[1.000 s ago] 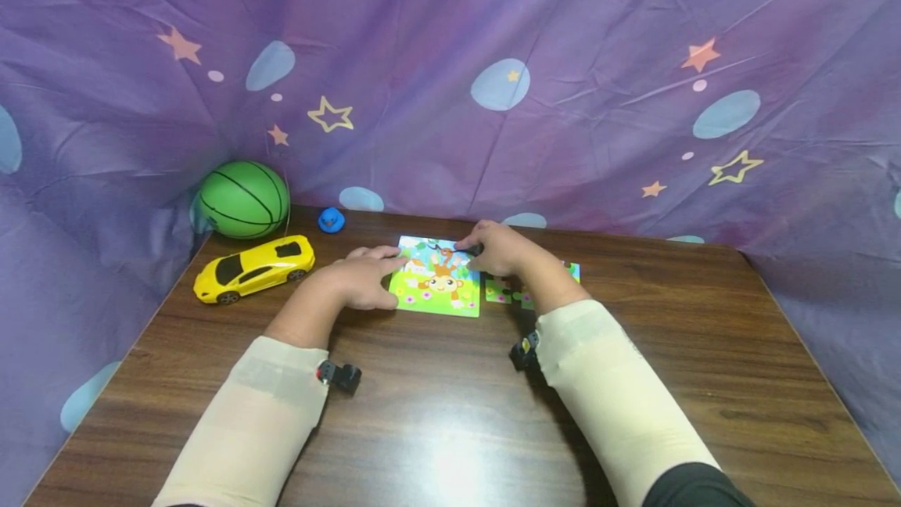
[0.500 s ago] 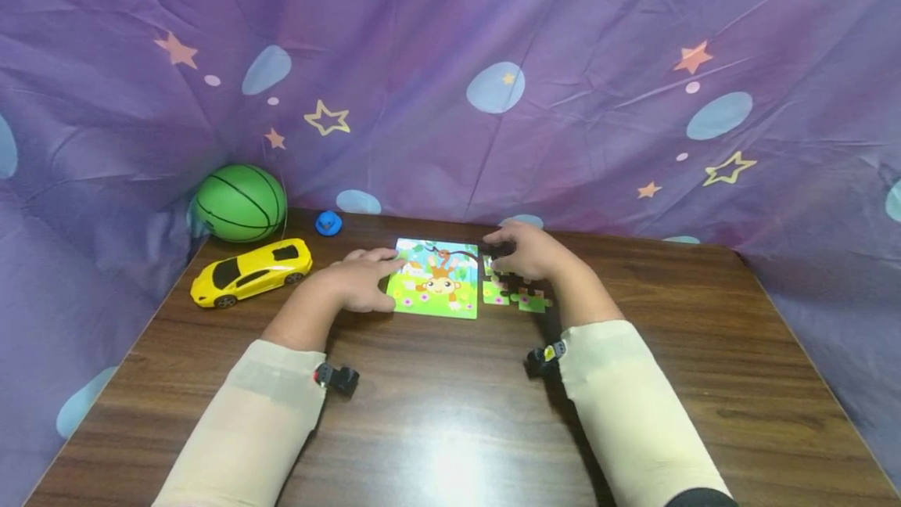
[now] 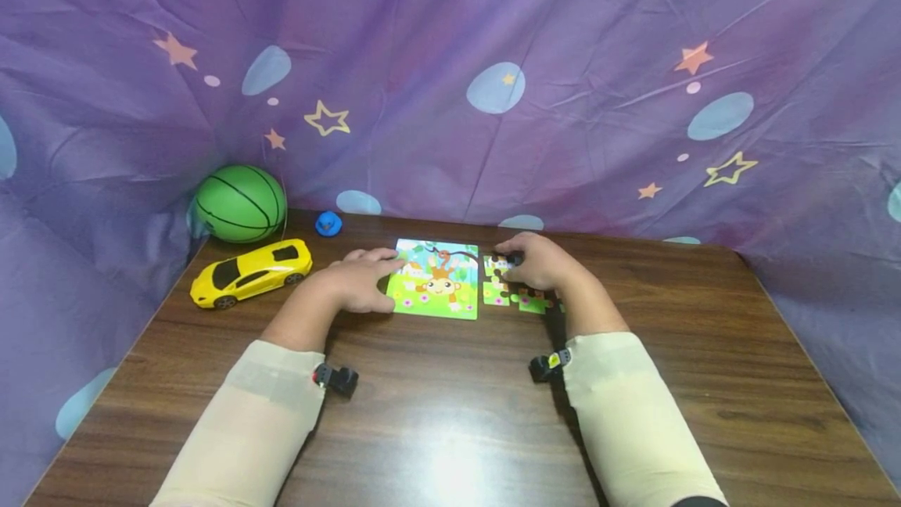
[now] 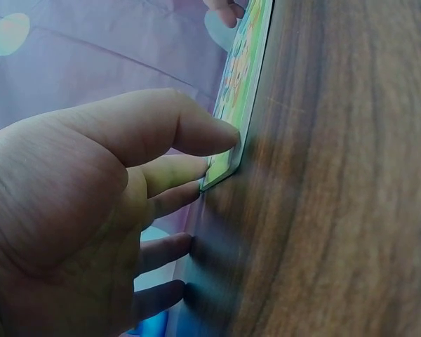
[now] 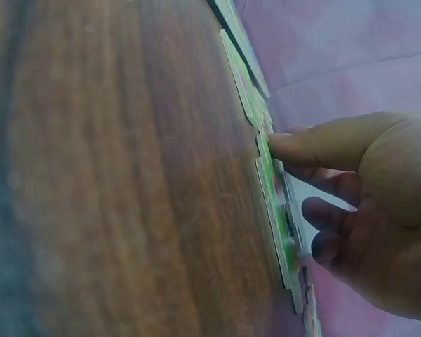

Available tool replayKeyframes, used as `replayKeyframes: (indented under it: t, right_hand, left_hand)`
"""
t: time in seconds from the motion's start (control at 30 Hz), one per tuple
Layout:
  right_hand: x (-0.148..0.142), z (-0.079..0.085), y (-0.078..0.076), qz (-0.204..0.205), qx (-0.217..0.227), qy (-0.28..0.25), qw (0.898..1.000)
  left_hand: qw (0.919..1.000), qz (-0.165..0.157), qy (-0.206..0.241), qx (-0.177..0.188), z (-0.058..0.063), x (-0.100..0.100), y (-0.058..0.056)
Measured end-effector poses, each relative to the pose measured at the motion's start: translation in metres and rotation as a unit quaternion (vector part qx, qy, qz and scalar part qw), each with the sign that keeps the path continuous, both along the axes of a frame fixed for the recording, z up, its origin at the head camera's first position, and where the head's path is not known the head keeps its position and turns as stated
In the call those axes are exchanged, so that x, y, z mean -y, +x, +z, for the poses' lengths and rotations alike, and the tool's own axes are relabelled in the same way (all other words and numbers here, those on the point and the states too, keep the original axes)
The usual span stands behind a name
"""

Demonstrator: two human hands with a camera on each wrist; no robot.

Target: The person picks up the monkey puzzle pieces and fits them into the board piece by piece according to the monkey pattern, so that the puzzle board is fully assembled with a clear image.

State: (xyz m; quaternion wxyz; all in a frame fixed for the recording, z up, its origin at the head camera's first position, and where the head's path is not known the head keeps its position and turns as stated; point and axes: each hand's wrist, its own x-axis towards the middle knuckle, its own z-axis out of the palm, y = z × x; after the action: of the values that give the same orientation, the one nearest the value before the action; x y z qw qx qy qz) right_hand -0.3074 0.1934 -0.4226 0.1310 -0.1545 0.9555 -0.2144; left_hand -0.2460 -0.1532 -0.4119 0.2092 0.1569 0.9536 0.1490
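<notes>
A picture board with a cartoon monkey lies flat on the wooden table. My left hand rests at its left edge, fingers spread, thumb on the near corner. The left wrist view shows that thumb on the board's rim, with nothing gripped. Just right of the board, several loose jigsaw pieces lie close together. Over them is my right hand, thumb and index finger apart at the far pieces. In the right wrist view its thumb tip meets the pieces; the other fingers curl loosely. Part of the pieces is hidden under the hand.
A yellow toy car stands left of my left hand. Behind it are a green ball and a small blue toy duck. A purple curtain hangs along the table's back edge.
My right hand has left the top right of the board and moved right, over the loose pieces. The left hand has stayed at the board's left edge.
</notes>
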Motion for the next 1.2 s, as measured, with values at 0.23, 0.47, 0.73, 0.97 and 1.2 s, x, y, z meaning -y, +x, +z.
replayKeyframes:
  t: [0.23,0.47,0.73,0.97,1.2]
  right_hand:
    - [0.001,-0.001,-0.001,-0.006,-0.011,-0.01,1.0]
    - [0.003,-0.001,0.0,-0.007,-0.034,-0.027,0.999]
    - [0.009,0.005,0.002,-0.025,-0.03,-0.086,0.995]
    - [0.029,0.022,0.007,0.006,-0.053,-0.104,0.993]
    - [0.049,0.039,0.012,-0.003,-0.044,-0.111,0.993]
  left_hand:
    - [0.9999,-0.006,-0.004,-0.007,0.0,0.001,0.0]
    - [1.0,-0.002,-0.002,-0.002,-0.001,0.001,-0.001]
    - [1.0,0.001,0.0,-0.002,-0.002,0.001,-0.002]
    - [1.0,0.002,0.0,0.0,-0.002,0.001,-0.001]
    - [1.0,-0.001,0.002,-0.002,-0.001,0.002,-0.001]
